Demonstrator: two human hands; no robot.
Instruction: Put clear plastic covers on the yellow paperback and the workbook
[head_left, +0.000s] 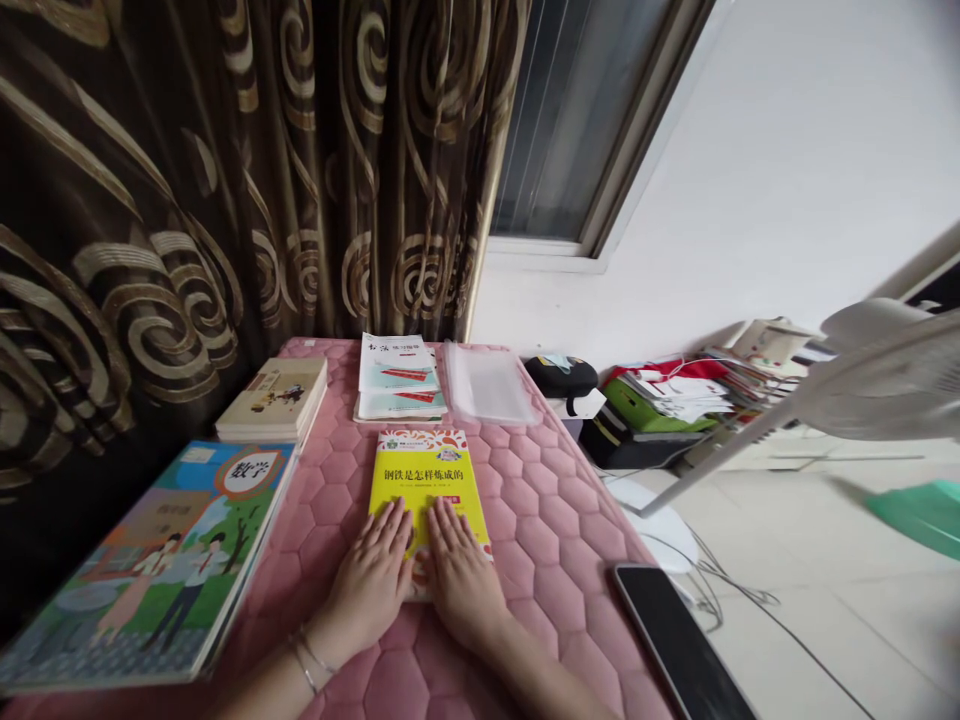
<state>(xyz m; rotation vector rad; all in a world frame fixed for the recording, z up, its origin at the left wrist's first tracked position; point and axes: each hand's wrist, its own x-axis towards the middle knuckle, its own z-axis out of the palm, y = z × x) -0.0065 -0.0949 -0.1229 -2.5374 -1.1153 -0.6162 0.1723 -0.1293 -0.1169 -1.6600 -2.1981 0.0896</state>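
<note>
A yellow paperback book (pixel 424 462) with a red-and-white patterned top edge lies on the pink quilted cover (pixel 525 500), straight in front of me. My left hand (pixel 375 570) rests flat on the lower left of its cover, fingers stretched forward. Beside it, my right hand (pixel 461 565) lies flat on the lower right part, fingers also extended. Both palms hide the book's near end. Beyond the book sit a stack of white and teal booklets (pixel 401 380) and a pile of clear plastic book covers (pixel 491 385).
On the left are a blue-green textbook stack (pixel 172 560) and a smaller beige book stack (pixel 274 395). A phone (pixel 682 640) lies at the right edge. A white fan (pixel 892 370), cables and piled papers (pixel 675 390) stand beyond it. A patterned curtain (pixel 300 170) hangs behind.
</note>
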